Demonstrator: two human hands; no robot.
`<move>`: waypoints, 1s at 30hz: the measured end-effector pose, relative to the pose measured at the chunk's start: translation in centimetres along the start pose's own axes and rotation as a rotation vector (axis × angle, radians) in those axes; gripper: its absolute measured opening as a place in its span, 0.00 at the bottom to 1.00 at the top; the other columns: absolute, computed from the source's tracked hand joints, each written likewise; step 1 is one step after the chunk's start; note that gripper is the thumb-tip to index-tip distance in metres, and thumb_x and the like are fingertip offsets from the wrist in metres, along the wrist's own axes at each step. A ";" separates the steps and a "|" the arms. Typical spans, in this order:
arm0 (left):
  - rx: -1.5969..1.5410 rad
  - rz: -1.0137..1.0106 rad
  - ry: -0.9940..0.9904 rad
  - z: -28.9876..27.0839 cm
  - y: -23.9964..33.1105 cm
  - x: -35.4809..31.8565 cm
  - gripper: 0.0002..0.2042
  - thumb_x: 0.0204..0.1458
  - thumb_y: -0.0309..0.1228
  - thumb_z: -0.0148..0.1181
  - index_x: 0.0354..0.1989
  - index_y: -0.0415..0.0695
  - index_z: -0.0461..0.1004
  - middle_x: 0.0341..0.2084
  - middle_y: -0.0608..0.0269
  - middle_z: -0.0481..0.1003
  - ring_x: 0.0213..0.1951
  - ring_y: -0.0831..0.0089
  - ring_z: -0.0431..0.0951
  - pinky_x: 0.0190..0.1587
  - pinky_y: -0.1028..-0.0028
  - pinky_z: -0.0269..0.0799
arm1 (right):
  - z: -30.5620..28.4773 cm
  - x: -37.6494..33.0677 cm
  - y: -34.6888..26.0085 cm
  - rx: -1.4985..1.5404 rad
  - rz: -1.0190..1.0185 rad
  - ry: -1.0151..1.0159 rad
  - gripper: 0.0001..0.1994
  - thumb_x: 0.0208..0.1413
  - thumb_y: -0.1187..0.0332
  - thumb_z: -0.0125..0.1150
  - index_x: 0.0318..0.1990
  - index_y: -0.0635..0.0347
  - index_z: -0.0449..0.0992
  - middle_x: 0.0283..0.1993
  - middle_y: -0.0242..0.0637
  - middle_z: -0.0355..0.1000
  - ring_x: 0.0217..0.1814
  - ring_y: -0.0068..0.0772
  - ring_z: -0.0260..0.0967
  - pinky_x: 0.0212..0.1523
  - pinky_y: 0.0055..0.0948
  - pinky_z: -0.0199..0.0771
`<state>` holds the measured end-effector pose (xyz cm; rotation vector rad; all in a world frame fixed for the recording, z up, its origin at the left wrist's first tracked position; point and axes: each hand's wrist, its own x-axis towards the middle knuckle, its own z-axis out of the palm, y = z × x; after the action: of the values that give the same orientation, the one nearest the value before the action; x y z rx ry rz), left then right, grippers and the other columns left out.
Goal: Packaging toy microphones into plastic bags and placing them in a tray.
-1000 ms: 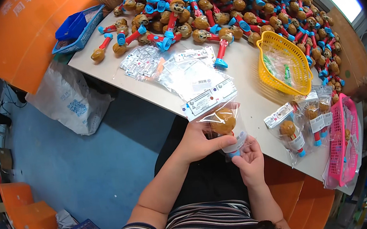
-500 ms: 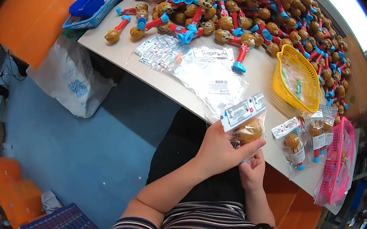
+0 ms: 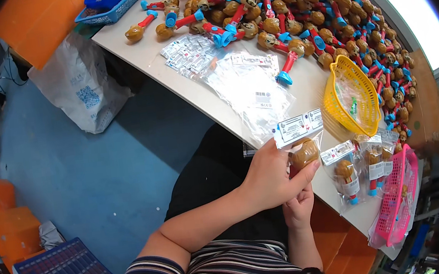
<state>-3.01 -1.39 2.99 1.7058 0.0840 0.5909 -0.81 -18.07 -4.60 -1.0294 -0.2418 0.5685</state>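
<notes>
In front of my body, at the table's near edge, my left hand (image 3: 272, 178) is closed around a toy (image 3: 304, 152) with a round brown head, packed in a clear bag. A white printed header card (image 3: 298, 128) tops the bag and sticks out above my fingers. Just below, my right hand (image 3: 299, 207) is closed with curled fingers at the bag's lower end, mostly hidden behind my left hand. To the right lie several similar bagged toys (image 3: 347, 177). Beyond my hands are empty clear bags (image 3: 256, 92) and loose printed cards (image 3: 188, 54).
A big heap of unpacked red, blue and brown toys (image 3: 290, 64) covers the table's far side. At right are a yellow basket (image 3: 333, 106) and a pink basket (image 3: 390, 220). Blue trays (image 3: 113, 14) stand at the far left corner; a white sack (image 3: 78, 88) sits on the floor.
The bagged toy has shifted slightly right and turned a little in my left hand, with the card now nearer the bagged toys. My right hand keeps its place below. The view has tilted slightly.
</notes>
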 end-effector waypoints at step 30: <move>1.063 0.222 -0.908 21.2 -2.2 26.7 0.23 0.48 0.44 0.62 0.47 0.38 0.76 0.45 0.49 0.77 0.42 0.61 0.78 0.49 0.65 0.71 | -5.6 -9.0 -2.0 0.214 -0.166 0.191 0.27 0.43 0.90 0.64 0.52 0.62 0.64 0.53 0.40 0.67 0.57 0.32 0.66 0.57 0.33 0.70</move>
<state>29.71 -10.03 7.75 2.8911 -0.5344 -0.2035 -5.16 -27.99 -5.10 -0.8405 -0.0938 0.3353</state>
